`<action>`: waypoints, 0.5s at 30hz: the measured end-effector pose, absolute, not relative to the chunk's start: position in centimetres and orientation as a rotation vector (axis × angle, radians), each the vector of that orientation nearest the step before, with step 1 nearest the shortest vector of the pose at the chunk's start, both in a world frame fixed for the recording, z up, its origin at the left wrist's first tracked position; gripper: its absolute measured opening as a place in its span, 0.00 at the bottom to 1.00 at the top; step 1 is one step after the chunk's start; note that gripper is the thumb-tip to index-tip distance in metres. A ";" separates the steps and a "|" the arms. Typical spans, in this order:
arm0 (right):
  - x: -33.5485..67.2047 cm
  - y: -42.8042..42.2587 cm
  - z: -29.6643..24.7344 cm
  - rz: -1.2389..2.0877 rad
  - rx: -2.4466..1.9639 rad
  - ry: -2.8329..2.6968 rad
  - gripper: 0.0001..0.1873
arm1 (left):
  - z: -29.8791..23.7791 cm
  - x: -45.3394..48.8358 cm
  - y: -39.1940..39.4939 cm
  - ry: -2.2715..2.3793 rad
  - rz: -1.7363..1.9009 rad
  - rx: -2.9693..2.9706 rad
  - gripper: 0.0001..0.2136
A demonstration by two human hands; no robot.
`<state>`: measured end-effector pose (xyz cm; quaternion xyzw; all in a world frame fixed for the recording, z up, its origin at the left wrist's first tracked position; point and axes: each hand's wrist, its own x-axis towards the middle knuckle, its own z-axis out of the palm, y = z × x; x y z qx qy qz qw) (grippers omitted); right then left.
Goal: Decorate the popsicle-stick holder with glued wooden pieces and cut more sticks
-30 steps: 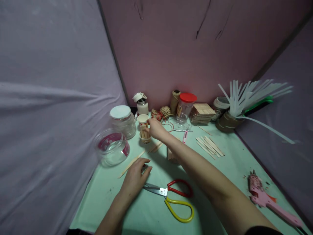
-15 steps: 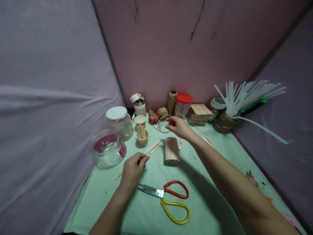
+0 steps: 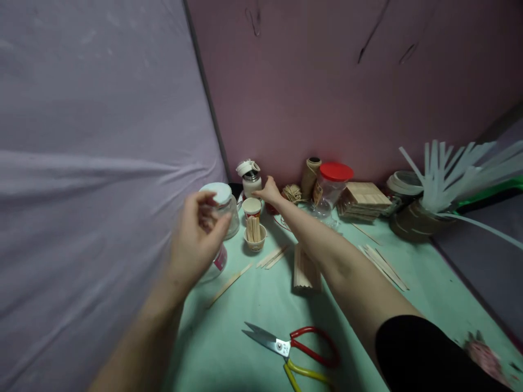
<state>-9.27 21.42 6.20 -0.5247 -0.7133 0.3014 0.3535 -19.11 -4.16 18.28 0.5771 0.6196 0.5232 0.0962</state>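
Observation:
My right hand reaches to the back, its thumb and fingers spread, close against the small white-filled bottle with an open white cap. Whether it touches the bottle I cannot tell. My left hand, somewhat blurred, is raised with curved fingers apart and nothing seen in it. It covers part of the white-lidded jar and most of a clear plastic tub. Near the front lie scissors with red and yellow handles, blades apart. A ribbed wooden-stick piece stands partly behind my right forearm.
Paper cups, one holding wooden sticks, stand at centre left. Loose sticks lie on the green cloth. Along the back are a twine ball, a thread cone, a red-lidded jar, stacked wooden squares and a pot of glue sticks.
My right hand has moved left and back from the strings to the bottle. My left hand has lifted from the table toward the jar, fingers opening. The view has turned left.

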 end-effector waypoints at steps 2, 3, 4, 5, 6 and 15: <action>-10.3 21.9 5.9 0.808 -1.366 -1.848 0.45 | 21.5 -20.0 -0.6 1.832 1.478 1.819 0.25; -10.6 22.0 5.8 0.816 -1.371 -1.851 0.43 | 22.8 -20.5 1.5 1.866 1.419 1.859 0.27; -10.8 22.1 5.7 0.818 -1.377 -1.855 0.40 | 23.9 -21.0 3.6 1.919 1.346 1.887 0.28; -11.0 22.1 5.7 0.814 -1.382 -1.858 0.34 | 24.6 -21.4 5.7 1.974 1.264 1.907 0.30; -11.2 22.2 5.7 0.806 -1.387 -1.861 0.29 | 25.0 -21.9 7.7 2.024 1.181 1.910 0.31; -8.2 20.5 8.6 0.737 -1.347 -1.968 0.48 | 23.7 -21.7 10.5 2.003 1.185 2.021 0.28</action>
